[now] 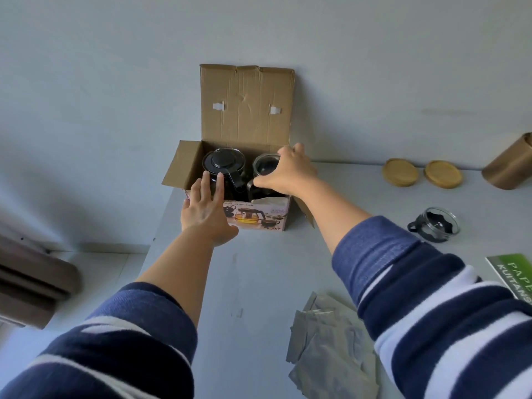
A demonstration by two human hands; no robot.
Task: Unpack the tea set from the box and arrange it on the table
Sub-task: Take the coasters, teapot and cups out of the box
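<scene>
Head view: your left hand [205, 210] lies flat, fingers spread, against the front of the open box [259, 213] on the table [259, 283] — your right hand [283, 171] grips a glass cup [264, 165] inside, beside the teapot [223, 165]; another cup [436, 224] stands well apart.

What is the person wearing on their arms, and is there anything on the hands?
Both arms wear a knitted top with broad navy, mid-blue and white stripes, the left sleeve and right sleeve pushed up so the forearms are bare. The left hand and right hand are bare, with no gloves, rings or watch visible.
</scene>
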